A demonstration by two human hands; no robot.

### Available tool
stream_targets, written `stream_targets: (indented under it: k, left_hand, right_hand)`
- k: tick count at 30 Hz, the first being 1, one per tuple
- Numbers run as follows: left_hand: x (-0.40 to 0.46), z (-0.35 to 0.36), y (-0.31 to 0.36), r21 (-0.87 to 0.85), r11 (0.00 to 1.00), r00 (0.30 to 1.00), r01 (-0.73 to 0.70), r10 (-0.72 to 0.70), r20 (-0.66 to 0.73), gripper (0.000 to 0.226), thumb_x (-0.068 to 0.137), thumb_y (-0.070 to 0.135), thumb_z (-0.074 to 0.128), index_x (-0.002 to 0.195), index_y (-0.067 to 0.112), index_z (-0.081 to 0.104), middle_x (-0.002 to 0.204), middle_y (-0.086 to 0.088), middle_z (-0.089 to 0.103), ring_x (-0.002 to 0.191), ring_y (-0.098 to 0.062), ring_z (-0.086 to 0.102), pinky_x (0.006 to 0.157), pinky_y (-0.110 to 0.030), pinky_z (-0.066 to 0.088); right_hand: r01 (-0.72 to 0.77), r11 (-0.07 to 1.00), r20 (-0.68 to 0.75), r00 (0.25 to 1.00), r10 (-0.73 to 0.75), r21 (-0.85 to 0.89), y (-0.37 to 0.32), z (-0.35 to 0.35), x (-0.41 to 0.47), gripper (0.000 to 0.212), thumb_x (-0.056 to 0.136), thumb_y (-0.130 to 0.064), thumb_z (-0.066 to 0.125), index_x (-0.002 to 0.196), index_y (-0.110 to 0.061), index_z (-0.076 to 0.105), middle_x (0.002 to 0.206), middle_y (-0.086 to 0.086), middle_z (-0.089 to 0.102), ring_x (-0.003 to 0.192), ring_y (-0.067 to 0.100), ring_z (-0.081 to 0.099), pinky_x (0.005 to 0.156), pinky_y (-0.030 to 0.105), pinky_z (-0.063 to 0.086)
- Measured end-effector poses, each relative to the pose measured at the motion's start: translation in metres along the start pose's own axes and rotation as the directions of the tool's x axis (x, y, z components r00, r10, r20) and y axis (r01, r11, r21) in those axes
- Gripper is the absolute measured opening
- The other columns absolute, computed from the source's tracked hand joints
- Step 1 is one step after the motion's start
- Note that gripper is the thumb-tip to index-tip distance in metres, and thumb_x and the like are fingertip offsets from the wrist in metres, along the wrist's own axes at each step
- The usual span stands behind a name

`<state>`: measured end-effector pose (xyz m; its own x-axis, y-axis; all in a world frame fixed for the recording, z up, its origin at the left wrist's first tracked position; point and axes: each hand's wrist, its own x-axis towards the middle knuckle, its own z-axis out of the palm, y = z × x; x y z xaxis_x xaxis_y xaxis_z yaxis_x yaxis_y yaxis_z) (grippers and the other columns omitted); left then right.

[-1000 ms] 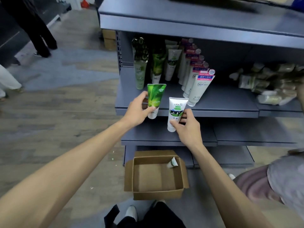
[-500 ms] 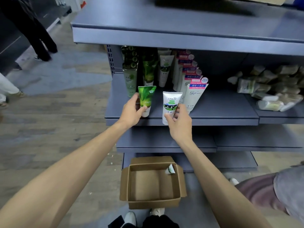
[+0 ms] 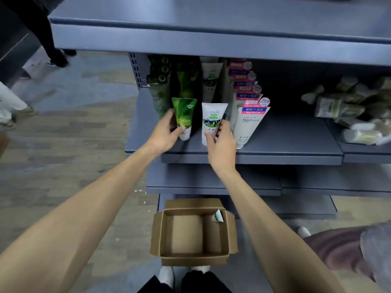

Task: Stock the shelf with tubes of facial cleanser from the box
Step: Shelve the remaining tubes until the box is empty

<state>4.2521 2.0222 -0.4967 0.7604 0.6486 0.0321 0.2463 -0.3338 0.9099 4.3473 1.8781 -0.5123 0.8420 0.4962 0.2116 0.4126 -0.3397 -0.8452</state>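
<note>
My left hand [image 3: 166,135] grips a bright green tube [image 3: 184,116] standing cap-down at the front of the grey shelf [image 3: 285,142]. My right hand [image 3: 222,142] holds a white tube with a green picture [image 3: 212,121], upright on the shelf just right of the green one. Behind both stand rows of matching tubes. The open cardboard box [image 3: 193,235] sits on the floor by my feet, and one small white tube [image 3: 218,215] leans in its far right corner.
A row of white and pink Facial tubes [image 3: 249,121] leans right of my right hand. Pale wrapped packs [image 3: 347,108] lie heaped on the shelf's right side. Another shelf [image 3: 211,28] overhangs above. A person's legs [image 3: 50,45] stand at the far left; someone's sleeve [image 3: 359,246] shows at lower right.
Both hands have moved forward and up from in front of the shelf edge, bringing the green tube and the white tube onto the shelf in front of their rows.
</note>
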Motion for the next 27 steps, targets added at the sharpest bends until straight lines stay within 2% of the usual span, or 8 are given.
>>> stream_targets:
  k: [2, 4, 6, 9, 13, 19, 22, 27]
  left_hand:
    - [-0.002, 0.000, 0.000, -0.011, 1.000, 1.000, 0.008, -0.007, 0.015, 0.045, 0.093, 0.004, 0.059, 0.133, 0.014, 0.042, 0.114, 0.005, 0.060, 0.100, 0.002, 0.060, 0.089, -0.012, 0.047]
    - [-0.009, 0.003, 0.000, -0.045, 0.998, 0.999, 0.041, -0.040, 0.024, 0.050, 0.091, 0.005, 0.062, 0.135, 0.012, 0.039, 0.112, 0.011, 0.057, 0.098, 0.009, 0.056, 0.089, -0.009, 0.047]
    - [-0.018, 0.011, -0.004, -0.056, 0.996, 0.994, 0.076, -0.080, -0.070, 0.056, 0.087, 0.011, 0.069, 0.134, 0.013, 0.040, 0.115, 0.013, 0.055, 0.101, 0.006, 0.055, 0.088, -0.008, 0.046]
    - [-0.029, 0.028, -0.014, 0.012, 0.996, 0.960, 0.089, -0.083, -0.268, 0.047, 0.080, 0.022, 0.075, 0.120, 0.015, 0.049, 0.113, 0.000, 0.060, 0.100, -0.010, 0.061, 0.088, -0.027, 0.054]
    - [-0.019, 0.040, -0.010, 0.082, 0.989, 0.932, 0.120, -0.084, -0.352, 0.030, 0.079, 0.029, 0.069, 0.100, 0.019, 0.051, 0.097, -0.001, 0.062, 0.088, -0.020, 0.063, 0.078, -0.045, 0.055]
    - [0.001, 0.047, -0.001, 0.200, 0.966, 0.916, 0.166, -0.076, -0.394, 0.025, 0.084, 0.023, 0.066, 0.099, 0.013, 0.049, 0.094, -0.007, 0.064, 0.087, -0.030, 0.061, 0.071, -0.042, 0.051]
    - [0.006, 0.052, 0.002, 0.214, 0.959, 0.901, 0.186, -0.079, -0.427, 0.025, 0.086, 0.019, 0.065, 0.103, 0.011, 0.048, 0.096, -0.010, 0.062, 0.088, -0.033, 0.060, 0.068, -0.037, 0.044]
    - [0.019, 0.057, 0.008, 0.218, 0.952, 0.888, 0.212, -0.095, -0.450, 0.029, 0.087, 0.021, 0.063, 0.108, 0.010, 0.047, 0.100, -0.012, 0.061, 0.090, -0.037, 0.060, 0.071, -0.044, 0.049]
  right_hand:
    - [-0.025, 0.999, 0.010, 1.000, 0.024, 0.044, 0.003, 0.001, -0.001, 0.037, 0.092, -0.021, 0.064, 0.125, -0.020, 0.047, 0.118, -0.002, 0.061, 0.108, 0.016, 0.060, 0.091, 0.043, 0.055]
    - [-0.059, 0.996, 0.003, 0.998, 0.059, 0.074, 0.005, 0.001, -0.005, 0.044, 0.091, -0.025, 0.066, 0.129, -0.020, 0.047, 0.122, -0.002, 0.060, 0.112, 0.013, 0.057, 0.093, 0.041, 0.054]
    - [-0.088, 0.993, -0.024, 0.996, 0.091, 0.081, 0.008, 0.003, -0.009, 0.051, 0.088, -0.028, 0.069, 0.132, -0.018, 0.046, 0.127, -0.001, 0.057, 0.114, 0.013, 0.056, 0.094, 0.040, 0.054]
    - [-0.092, 0.992, -0.067, 0.993, 0.098, 0.084, 0.011, 0.010, -0.014, 0.042, 0.087, -0.025, 0.072, 0.122, -0.016, 0.049, 0.118, 0.000, 0.057, 0.106, 0.016, 0.059, 0.087, 0.042, 0.056]
    - [-0.080, 0.996, -0.085, 0.993, 0.083, 0.032, 0.008, 0.015, -0.011, 0.031, 0.090, -0.021, 0.068, 0.115, -0.014, 0.051, 0.111, 0.001, 0.057, 0.099, 0.017, 0.059, 0.084, 0.042, 0.055]
    - [-0.106, 0.988, -0.090, 0.991, 0.096, -0.108, -0.002, 0.021, 0.009, 0.032, 0.095, -0.018, 0.061, 0.121, -0.004, 0.051, 0.119, 0.012, 0.056, 0.109, 0.027, 0.055, 0.086, 0.031, 0.043]
    - [-0.141, 0.979, -0.088, 0.988, 0.130, -0.145, -0.007, 0.026, 0.025, 0.033, 0.095, -0.018, 0.060, 0.122, -0.002, 0.050, 0.122, 0.014, 0.056, 0.112, 0.031, 0.055, 0.086, 0.035, 0.043]
    - [-0.161, 0.963, -0.096, 0.985, 0.143, -0.214, -0.014, 0.032, 0.047, 0.034, 0.095, -0.019, 0.059, 0.121, 0.000, 0.049, 0.126, 0.016, 0.055, 0.116, 0.034, 0.053, 0.084, 0.036, 0.042]
